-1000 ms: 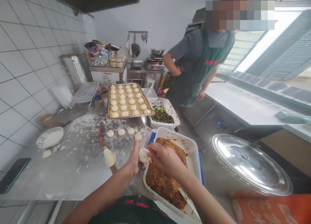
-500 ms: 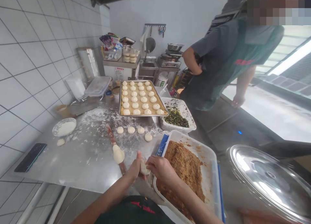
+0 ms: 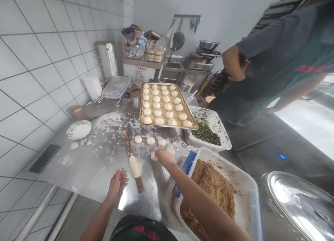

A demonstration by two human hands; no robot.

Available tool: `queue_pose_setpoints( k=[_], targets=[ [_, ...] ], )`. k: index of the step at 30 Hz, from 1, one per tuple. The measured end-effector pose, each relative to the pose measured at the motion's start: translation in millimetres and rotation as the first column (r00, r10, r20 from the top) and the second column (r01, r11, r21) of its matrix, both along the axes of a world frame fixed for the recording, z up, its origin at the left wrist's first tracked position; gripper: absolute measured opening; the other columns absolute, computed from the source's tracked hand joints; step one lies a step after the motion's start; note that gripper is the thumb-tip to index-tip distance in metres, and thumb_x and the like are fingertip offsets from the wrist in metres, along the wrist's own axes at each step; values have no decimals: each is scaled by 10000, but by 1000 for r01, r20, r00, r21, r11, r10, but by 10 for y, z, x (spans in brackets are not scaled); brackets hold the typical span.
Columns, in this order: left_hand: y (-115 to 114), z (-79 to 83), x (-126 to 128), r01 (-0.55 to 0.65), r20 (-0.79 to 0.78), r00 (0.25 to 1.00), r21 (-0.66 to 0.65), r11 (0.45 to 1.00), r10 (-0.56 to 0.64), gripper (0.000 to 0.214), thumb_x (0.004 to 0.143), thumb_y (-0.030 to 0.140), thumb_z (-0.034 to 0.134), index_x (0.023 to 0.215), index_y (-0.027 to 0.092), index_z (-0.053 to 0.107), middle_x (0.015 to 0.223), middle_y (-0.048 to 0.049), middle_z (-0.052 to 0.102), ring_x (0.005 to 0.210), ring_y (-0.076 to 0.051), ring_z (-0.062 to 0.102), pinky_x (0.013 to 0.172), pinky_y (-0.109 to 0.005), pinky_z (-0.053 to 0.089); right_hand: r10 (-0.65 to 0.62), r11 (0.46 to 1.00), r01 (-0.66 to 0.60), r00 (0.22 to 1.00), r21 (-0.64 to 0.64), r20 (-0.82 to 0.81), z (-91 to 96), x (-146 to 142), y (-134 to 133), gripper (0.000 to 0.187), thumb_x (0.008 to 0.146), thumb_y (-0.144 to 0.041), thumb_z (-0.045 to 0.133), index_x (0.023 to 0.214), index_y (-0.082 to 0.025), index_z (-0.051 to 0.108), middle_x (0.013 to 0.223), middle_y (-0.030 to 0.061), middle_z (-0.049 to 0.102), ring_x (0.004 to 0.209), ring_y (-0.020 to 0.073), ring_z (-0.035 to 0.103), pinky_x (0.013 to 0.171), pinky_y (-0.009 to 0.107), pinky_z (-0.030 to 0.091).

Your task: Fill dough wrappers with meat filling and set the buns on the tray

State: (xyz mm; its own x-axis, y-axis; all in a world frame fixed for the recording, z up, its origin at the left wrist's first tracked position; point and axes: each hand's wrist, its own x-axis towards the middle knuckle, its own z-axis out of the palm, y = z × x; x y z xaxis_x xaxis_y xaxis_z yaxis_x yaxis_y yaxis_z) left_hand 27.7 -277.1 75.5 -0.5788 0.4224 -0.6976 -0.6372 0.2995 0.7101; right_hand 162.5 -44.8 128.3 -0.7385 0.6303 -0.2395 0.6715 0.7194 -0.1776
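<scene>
My left hand (image 3: 118, 183) is raised above the floured steel table (image 3: 91, 173), fingers apart and nothing in them, close to a wooden rolling pin (image 3: 127, 145) with flattened dough (image 3: 135, 166) stuck to it. My right hand (image 3: 163, 157) reaches over the table onto a dough ball (image 3: 153, 156), and its fingers are hidden. Another dough ball (image 3: 170, 150) lies just beyond that hand. Several more dough balls (image 3: 150, 140) stand in a row behind it. To the right is a white tub (image 3: 245, 185) of brown minced filling (image 3: 211, 195).
A metal tray (image 3: 167, 125) of several rows of raw buns stands at the back of the table. A white box (image 3: 214, 119) holds chopped greens. A co-worker (image 3: 276, 60) stands at right. A steel pot lid (image 3: 302, 209), a flour plate (image 3: 79, 130) and a phone (image 3: 44, 158) lie nearby.
The dough ball has left my left hand, which is now open and apart from the right. My right hand has moved from above the tub to the table. The view has turned left.
</scene>
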Motion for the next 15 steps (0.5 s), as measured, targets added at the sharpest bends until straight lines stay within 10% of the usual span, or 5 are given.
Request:
queue_pose_setpoints(
  k=[15],
  targets=[
    [142, -288, -16, 87, 518, 852, 11, 996, -80, 592, 741, 548, 470, 1096, 75, 452, 1068, -218, 569, 953, -263, 579, 799, -345, 444, -72, 996, 72, 997, -60, 7, -149, 16, -95, 473, 822, -137, 390, 1291, -199, 363, 1062, 140, 582, 940, 228, 561, 766, 328, 394]
  ],
)
